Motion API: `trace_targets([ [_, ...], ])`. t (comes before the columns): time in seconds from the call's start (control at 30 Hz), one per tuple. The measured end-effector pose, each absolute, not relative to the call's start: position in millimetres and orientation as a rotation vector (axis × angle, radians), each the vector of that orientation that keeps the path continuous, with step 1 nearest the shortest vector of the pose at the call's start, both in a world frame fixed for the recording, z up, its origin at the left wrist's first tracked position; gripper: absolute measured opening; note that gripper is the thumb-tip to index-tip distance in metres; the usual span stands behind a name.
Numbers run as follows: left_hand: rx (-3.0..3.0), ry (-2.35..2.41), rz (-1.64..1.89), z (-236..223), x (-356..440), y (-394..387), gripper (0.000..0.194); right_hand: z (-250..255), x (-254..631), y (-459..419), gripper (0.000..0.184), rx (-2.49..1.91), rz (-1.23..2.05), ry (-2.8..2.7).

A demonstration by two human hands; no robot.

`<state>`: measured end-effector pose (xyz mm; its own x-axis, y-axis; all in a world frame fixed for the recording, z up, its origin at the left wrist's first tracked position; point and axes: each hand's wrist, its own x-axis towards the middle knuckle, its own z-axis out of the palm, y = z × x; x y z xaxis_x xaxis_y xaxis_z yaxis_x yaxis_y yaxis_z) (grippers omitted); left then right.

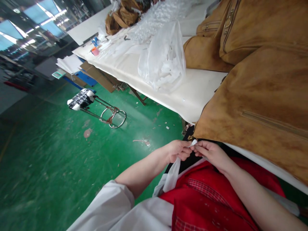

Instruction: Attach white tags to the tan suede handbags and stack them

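My left hand is closed around a thin white strip, which looks like plastic or foam wrap and hangs below the fist over the apron. Fingertip to fingertip with it, my right hand pinches the strip's upper end at the lower left corner of a large brown leather bag. A small brass-coloured metal fitting shows at that corner, just above the fingers. The bag lies on the table edge with a zipped pocket facing up. Exactly how the strip meets the fitting is hidden by my fingers.
More brown bags lie behind on the white table. A clear plastic bag holds white scraps. Further along lie bubble wrap and another brown pile. A stool lies tipped on the green floor.
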<state>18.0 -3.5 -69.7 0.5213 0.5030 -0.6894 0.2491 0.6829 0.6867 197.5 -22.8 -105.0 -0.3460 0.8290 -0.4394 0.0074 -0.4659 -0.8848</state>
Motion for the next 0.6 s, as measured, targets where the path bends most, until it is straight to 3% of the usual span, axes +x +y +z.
trace_targets([
  [0.23, 0.371, 0.795, 0.194, -75, 12, -15, 0.029, -105, 192, -19, 0.026, -1.224, 1.793, -1.324],
  [0.6, 1.204, 1.299, 0.38, -72, 26, -31, 0.041, -111, 199, -16, 0.027, -1.412, 1.647, -1.405],
])
